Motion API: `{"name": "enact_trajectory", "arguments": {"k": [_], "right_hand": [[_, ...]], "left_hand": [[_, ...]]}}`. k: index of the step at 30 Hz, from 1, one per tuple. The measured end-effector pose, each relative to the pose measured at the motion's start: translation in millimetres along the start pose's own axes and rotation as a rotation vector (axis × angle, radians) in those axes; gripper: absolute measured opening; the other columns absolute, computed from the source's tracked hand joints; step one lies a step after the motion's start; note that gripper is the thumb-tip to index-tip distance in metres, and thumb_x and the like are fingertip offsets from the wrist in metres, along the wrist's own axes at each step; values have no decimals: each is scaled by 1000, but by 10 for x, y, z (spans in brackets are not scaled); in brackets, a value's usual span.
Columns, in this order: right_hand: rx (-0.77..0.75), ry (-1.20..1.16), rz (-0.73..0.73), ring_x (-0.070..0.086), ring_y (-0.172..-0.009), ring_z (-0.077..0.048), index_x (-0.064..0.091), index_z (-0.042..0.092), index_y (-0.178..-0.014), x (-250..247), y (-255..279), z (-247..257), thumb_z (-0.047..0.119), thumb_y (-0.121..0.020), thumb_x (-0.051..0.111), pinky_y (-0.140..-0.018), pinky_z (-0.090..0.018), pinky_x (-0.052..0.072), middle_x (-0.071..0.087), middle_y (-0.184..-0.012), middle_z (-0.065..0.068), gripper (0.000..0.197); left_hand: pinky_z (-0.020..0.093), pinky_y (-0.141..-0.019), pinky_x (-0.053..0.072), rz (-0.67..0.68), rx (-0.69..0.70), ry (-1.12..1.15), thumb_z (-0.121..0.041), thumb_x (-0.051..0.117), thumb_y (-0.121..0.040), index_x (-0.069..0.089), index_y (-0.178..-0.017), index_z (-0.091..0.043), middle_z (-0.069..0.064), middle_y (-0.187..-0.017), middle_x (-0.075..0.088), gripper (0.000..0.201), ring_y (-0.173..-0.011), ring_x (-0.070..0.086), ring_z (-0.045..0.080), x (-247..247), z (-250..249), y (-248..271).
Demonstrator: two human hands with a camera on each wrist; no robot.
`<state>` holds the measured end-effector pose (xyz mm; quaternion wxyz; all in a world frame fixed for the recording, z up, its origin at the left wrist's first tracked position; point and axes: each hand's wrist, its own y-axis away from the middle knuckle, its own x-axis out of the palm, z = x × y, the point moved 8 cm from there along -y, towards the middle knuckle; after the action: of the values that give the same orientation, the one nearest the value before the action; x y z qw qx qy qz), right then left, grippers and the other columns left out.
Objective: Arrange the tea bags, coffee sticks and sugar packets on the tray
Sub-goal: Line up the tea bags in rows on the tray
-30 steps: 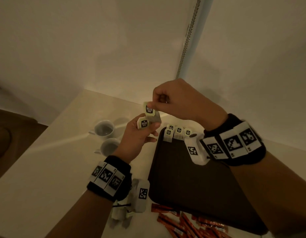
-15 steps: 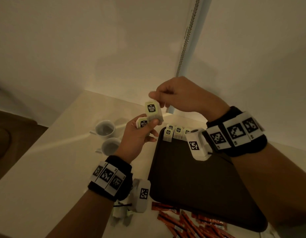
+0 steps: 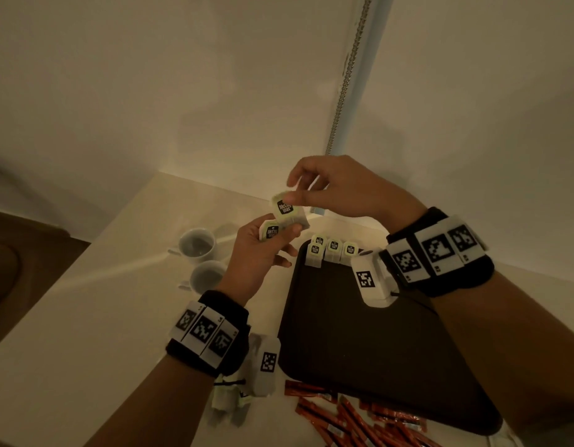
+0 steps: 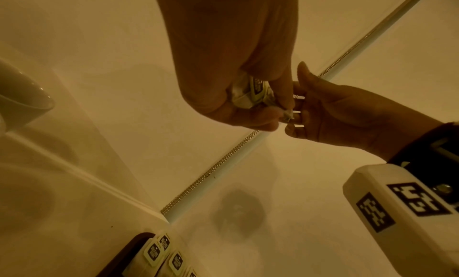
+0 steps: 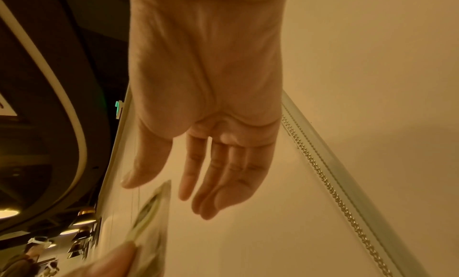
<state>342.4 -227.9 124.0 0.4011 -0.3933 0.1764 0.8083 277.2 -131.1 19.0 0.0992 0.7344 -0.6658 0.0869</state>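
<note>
My left hand (image 3: 276, 237) is raised over the far left corner of the dark tray (image 3: 360, 343) and grips two green-labelled tea bags (image 3: 284, 208), one fanned above the other. In the left wrist view the tea bags (image 4: 253, 92) sit crumpled in that fist. My right hand (image 3: 293, 190) hovers just above them, its thumb touching the upper bag's top edge and its fingers straight and spread. In the right wrist view the bag's edge (image 5: 151, 218) lies between thumb and forefinger, not pinched. Several tea bags (image 3: 332, 250) stand in a row at the tray's far left corner.
Two white cups (image 3: 197, 245) (image 3: 208, 277) stand on the pale table left of the tray. Red coffee sticks (image 3: 343, 417) lie loose by the tray's near edge. More tea bags (image 3: 229, 400) lie under my left wrist. Walls meet close behind.
My right hand had the upper tea bag pinched by its top; now its fingers have spread and only the thumb touches it. The left hand keeps both bags and has barely moved.
</note>
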Motion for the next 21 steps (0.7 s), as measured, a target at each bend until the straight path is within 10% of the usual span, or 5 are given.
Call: {"name": "enact_trajectory", "arguments": {"k": [8,21], "right_hand": [[29,-306,73,62,-66,-7,60,14,-90,86,30,-57,6,-84,68,-61,-20,52,67,-78,-1,13],[7,-371,-12,66,-70,-20,64,14,-93,6,69,-4,7,-85,66,-65,-23,57,65,-83,2,10]], "left_hand": [[22,-45,48,-64,-10,50,-14,71,-76,64,-96,-18,-3,-70,66,22,-52,58,12,-32,-2,-3],[22,-45,46,-99,18,114,-28,69,-71,64,-94,-19,2,-79,66,25,-57,59,12,-37,-43,1]]}}
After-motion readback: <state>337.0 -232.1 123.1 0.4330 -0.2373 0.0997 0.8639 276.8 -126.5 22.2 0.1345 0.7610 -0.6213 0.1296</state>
